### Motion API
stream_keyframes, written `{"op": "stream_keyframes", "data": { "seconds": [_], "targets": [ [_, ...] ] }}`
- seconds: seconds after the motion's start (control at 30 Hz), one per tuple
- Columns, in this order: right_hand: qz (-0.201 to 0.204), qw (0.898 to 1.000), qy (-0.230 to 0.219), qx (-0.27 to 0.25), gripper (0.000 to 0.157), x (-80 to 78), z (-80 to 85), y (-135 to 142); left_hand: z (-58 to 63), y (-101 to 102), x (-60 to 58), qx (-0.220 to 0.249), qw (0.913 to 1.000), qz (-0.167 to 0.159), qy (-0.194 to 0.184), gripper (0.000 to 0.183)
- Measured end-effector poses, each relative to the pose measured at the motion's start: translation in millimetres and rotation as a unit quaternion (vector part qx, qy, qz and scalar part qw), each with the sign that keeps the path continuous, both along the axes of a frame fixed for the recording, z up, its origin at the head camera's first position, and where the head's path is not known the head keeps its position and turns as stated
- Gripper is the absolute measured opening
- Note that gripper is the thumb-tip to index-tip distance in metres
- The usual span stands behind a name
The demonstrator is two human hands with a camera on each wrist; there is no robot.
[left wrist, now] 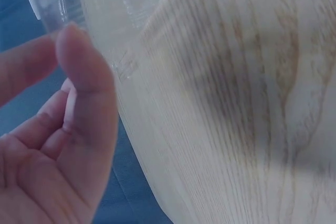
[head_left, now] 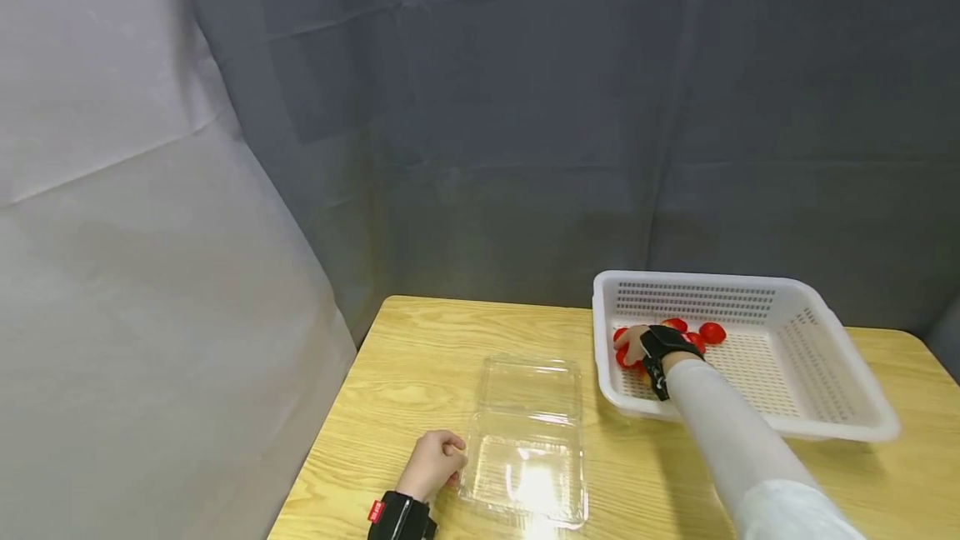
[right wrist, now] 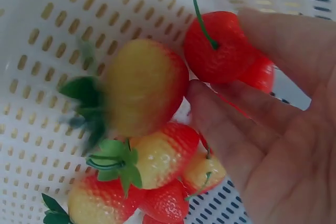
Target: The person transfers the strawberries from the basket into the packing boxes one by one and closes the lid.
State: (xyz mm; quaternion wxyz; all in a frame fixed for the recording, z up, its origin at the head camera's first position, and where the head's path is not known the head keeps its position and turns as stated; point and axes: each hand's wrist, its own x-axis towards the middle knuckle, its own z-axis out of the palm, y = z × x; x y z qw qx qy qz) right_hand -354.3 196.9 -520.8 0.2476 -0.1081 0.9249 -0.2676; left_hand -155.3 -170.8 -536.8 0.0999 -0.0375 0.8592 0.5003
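Note:
In the head view a clear plastic clamshell box (head_left: 491, 473) lies opened out on the table. My left hand (head_left: 437, 463) is at its left edge, and in the left wrist view the thumb (left wrist: 84, 64) and forefinger pinch the clear plastic rim. My right hand (head_left: 634, 345) reaches into the white basket (head_left: 847, 357). Seen from the right wrist, its thumb and fingers pinch a red toy cherry (right wrist: 212, 56) with a green stem. Beside the fingertips is a blurred yellow-and-red toy strawberry (right wrist: 144, 87); another strawberry (right wrist: 163, 156) and several small fruits lie below it.
The slotted basket stands at the table's back right, with red fruits (head_left: 712, 333) grouped in its left half. Bare wooden tabletop (head_left: 420, 373) shows left of the box. A dark grey cloth (head_left: 510, 123) hangs behind, and a pale cloth (head_left: 135, 315) on the left.

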Motion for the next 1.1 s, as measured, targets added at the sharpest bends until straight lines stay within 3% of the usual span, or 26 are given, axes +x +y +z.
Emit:
{"op": "stream_keyframes", "data": {
  "seconds": [0.1,0.2,0.27,0.37,0.43,0.57,0.6,0.67,0.77,0.87,0.97,1.1],
  "targets": [
    [0.009,1.0,0.015,0.016,0.034,-9.1,-17.7,7,-2.0,3,-0.4,-0.002,1.0,0.002,-0.002,0.011],
    [0.023,0.998,0.04,0.037,0.026,-8.8,-18.9,8,-3.0,4,-0.4,-0.005,1.0,0.003,-0.006,0.011],
    [0.012,0.999,0.037,0.031,0.023,-1.2,-7.7,6,-2.9,4,-0.6,-0.004,1.0,0.003,-0.007,0.011],
    [-0.014,1.0,0.014,-0.002,0.022,18.2,23.0,0,-1.6,5,-1.8,-0.008,1.0,-0.001,-0.004,0.011],
    [-0.008,1.0,0.014,-0.022,0.025,15.2,27.9,2,-0.4,5,-2.1,-0.008,1.0,-0.002,0.0,0.011],
    [0.041,0.994,0.084,-0.055,0.027,-4.4,36.9,6,-0.7,5,-2.7,-0.007,1.0,-0.003,0.001,0.012],
    [0.064,0.989,0.119,-0.058,0.026,-9.1,42.2,6,-0.9,5,-2.6,-0.005,1.0,-0.003,0.0,0.013],
    [0.089,0.977,0.17,-0.087,0.025,-1.5,71.7,-3,-1.7,3,-2.5,-0.004,1.0,-0.004,-0.006,0.013],
    [0.125,0.957,0.221,-0.14,0.026,23.3,113.2,-24,-1.7,1,-1.3,-0.002,0.9999,-0.006,-0.008,0.014],
    [0.174,0.935,0.248,-0.186,0.028,53.8,136.5,-49,-1.9,0,0.0,0.001,1.0,-0.003,-0.003,0.014],
    [0.233,0.913,0.256,-0.215,0.028,82.2,140.3,-76,-2.0,1,0.7,0.005,1.0,-0.001,0.003,0.014],
    [0.311,0.892,0.259,-0.203,0.026,109.8,117.1,-109,-1.7,3,0.4,0.006,1.0,0.001,0.004,0.014]
  ]
}}
